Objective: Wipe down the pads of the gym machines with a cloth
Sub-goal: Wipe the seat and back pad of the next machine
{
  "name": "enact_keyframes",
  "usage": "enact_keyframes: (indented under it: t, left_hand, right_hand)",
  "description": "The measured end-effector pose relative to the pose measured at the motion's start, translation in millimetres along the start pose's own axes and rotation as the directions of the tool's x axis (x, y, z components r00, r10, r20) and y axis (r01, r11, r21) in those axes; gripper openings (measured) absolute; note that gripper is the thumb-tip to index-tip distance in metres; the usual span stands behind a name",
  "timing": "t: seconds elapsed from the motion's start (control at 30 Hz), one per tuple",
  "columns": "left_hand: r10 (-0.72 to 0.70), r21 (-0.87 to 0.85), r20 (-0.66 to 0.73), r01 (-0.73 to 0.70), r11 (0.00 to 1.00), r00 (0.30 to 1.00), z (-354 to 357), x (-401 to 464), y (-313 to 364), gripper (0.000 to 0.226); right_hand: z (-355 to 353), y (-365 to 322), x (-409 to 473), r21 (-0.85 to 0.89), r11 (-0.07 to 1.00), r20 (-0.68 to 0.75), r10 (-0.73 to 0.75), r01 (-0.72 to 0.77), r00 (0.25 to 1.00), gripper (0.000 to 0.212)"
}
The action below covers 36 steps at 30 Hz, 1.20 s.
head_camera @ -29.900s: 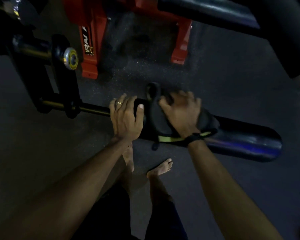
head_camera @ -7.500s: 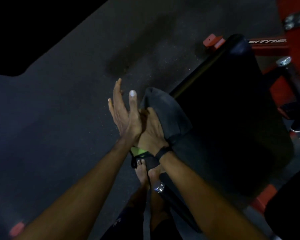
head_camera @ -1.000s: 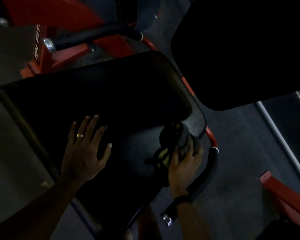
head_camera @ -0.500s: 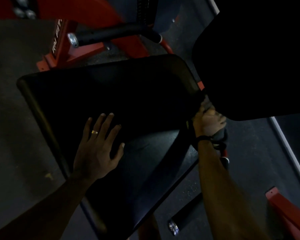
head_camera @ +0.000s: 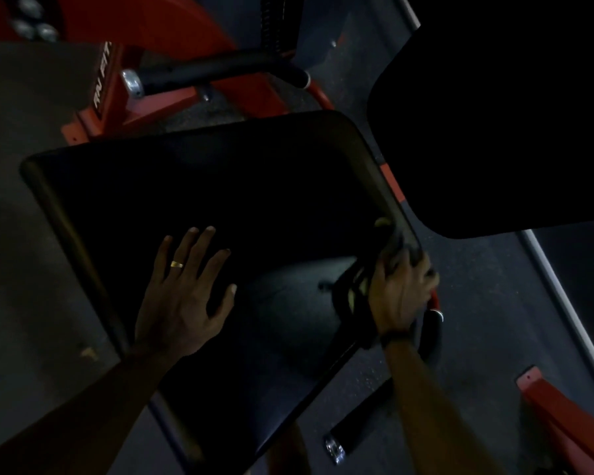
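Dim gym: left hand [head_camera: 182, 296] flat on pad [head_camera: 220, 186], right hand [head_camera: 400, 289] fingers gripping cloth [head_camera: 391, 241]

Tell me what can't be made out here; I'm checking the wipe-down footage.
Head view only:
- Cloth: dark, blurred, mostly under the right hand.
- Upper pad: black in shadow, cut off by the top and right edges.
- Frame lettering: partly cut off, unreadable.
- Seat pad under the left hand: dirt indiscernible.

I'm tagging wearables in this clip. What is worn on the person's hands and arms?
The left hand has a gold ring on one finger. The right hand has a dark band round the wrist. Both forearms are bare, with no sleeves or gloves in view.
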<state>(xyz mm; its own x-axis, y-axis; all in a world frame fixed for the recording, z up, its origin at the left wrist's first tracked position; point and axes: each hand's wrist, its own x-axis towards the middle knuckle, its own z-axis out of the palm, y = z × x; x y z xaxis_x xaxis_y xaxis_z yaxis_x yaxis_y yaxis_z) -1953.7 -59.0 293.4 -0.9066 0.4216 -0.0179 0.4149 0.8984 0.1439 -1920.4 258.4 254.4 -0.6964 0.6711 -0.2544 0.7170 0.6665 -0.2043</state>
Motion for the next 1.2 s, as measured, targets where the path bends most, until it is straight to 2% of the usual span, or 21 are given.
enact_keyframes:
  t: [0.07, 0.1, 0.13, 0.2, 0.23, 0.3, 0.33, 0.37, 0.4, 0.43, 0.5, 0.57, 0.63, 0.7, 0.8, 0.87, 0.9, 0.97, 1.03, 1.1, 1.2]
  left_hand:
    - [-0.008, 0.001, 0.003, 0.008, 1.0, 1.0, 0.5, 0.9, -0.8, 0.054]
    - [-0.009, -0.004, 0.002, 0.009, 1.0, 1.0, 0.6, 0.8, -0.7, 0.053]
    - [-0.012, -0.012, 0.0, 0.012, 1.0, 1.0, 0.5, 0.9, -0.8, 0.053]
    - [-0.023, -0.037, -0.005, 0.023, 0.999, 1.0, -0.2, 1.1, 0.2, 0.055]
    - [-0.026, -0.041, -0.01, 0.026, 0.999, 1.0, -1.1, 0.7, -0.9, 0.057]
    - [-0.036, -0.052, -0.027, 0.034, 0.998, 0.999, -3.9, -0.3, 0.7, 0.061]
    - [-0.048, -0.06, -0.037, 0.046, 0.997, 0.998, -4.9, 0.4, 2.1, 0.062]
    - [-0.062, -0.06, -0.042, 0.059, 0.996, 0.997, -5.8, -0.5, 2.7, 0.063]
    - [-0.066, -0.055, -0.044, 0.063, 0.996, 0.997, -6.0, -0.8, 4.0, 0.064]
    - [-0.068, -0.063, -0.042, 0.065, 0.996, 0.997, -6.1, -1.0, 5.3, 0.065]
    - [-0.073, -0.07, -0.033, 0.07, 0.995, 0.997, -6.2, 1.1, 3.1, 0.066]
    - [-0.071, -0.062, -0.035, 0.069, 0.996, 0.997, -5.6, 0.5, 2.4, 0.066]
    - [-0.068, -0.077, -0.048, 0.064, 0.995, 0.997, -5.9, -0.2, 2.4, 0.065]
    - [-0.071, -0.071, -0.05, 0.068, 0.995, 0.996, -5.8, -0.5, 2.8, 0.064]
    - [-0.089, -0.051, -0.045, 0.087, 0.995, 0.995, -5.4, -0.9, 2.3, 0.064]
    - [-0.08, -0.055, -0.05, 0.077, 0.996, 0.996, -5.0, -1.1, 2.6, 0.062]
    - [-0.086, -0.062, -0.049, 0.083, 0.995, 0.995, -5.1, -1.0, 1.7, 0.061]
    - [-0.108, -0.077, -0.044, 0.104, 0.992, 0.993, -5.2, -0.8, 2.1, 0.062]
    - [-0.113, -0.079, -0.034, 0.11, 0.991, 0.993, -5.3, -0.3, 1.6, 0.064]
    - [-0.118, -0.068, -0.022, 0.116, 0.991, 0.993, -5.2, 0.6, 1.7, 0.064]
    - [-0.113, -0.084, -0.022, 0.111, 0.99, 0.993, -5.3, 0.7, 1.6, 0.064]
  right_hand:
    - [3.8, -53.4, 43.6, 0.036, 0.979, -0.022, 0.201, -0.2, 0.979, 0.059]
    - [8.6, -79.8, 56.8, 0.024, 0.981, -0.011, 0.195, -0.195, 0.981, 0.055]
    - [16.5, -102.1, 60.7, 0.01, 0.993, -0.001, 0.12, -0.12, 0.993, 0.054]
    - [26.6, -130.7, 34.9, -0.034, 0.982, 0.02, -0.183, 0.184, 0.983, 0.052]
    - [27.2, -136.1, 4.7, -0.059, 0.929, 0.013, -0.365, 0.365, 0.931, 0.052]
    - [15.5, -114.4, -69.2, -0.04, 0.752, 0.09, -0.653, 0.658, 0.752, 0.053]
    - [6.2, -90.6, -99.1, -0.02, 0.697, 0.131, -0.709, 0.717, 0.693, 0.057]
    - [-1.9, -63.4, -116.4, -0.017, 0.682, 0.152, -0.721, 0.731, 0.676, 0.061]
    - [-6.6, -34.8, -117.0, -0.043, 0.71, 0.13, -0.693, 0.702, 0.709, 0.062]
    - [-9.8, -11.8, -103.6, -0.078, 0.781, 0.1, -0.612, 0.62, 0.784, 0.058]
    - [-3.8, 0.7, -47.6, -0.169, 0.937, 0.004, -0.308, 0.305, 0.951, 0.053]
    - [3.0, -31.1, 8.4, -0.142, 0.99, -0.073, -0.024, 0.013, 0.997, 0.067]
    - [8.9, -86.4, 33.3, -0.098, 0.992, -0.069, 0.074, -0.081, 0.995, 0.06]
    - [18.3, -131.8, 17.3, -0.098, 0.989, -0.081, -0.119, 0.111, 0.99, 0.044]
    - [18.5, -145.2, -70.7, -0.127, 0.812, 0.029, -0.57, 0.569, 0.821, 0.046]
    - [10.8, -111.2, -118.2, -0.051, 0.723, 0.107, -0.682, 0.689, 0.724, 0.054]
    - [8.0, -85.7, -128.1, -0.03, 0.719, 0.111, -0.688, 0.694, 0.717, 0.054]
    - [2.9, -32.6, -115.7, -0.059, 0.77, 0.076, -0.631, 0.635, 0.772, 0.051]
    - [0.8, -4.8, -65.5, -0.115, 0.883, 0.014, -0.457, 0.455, 0.889, 0.045]
    - [3.5, -17.3, -2.4, -0.14, 0.972, -0.041, -0.195, 0.187, 0.98, 0.047]
    - [9.6, -84.9, 58.4, -0.05, 0.995, -0.093, 0.08, -0.085, 0.993, 0.063]
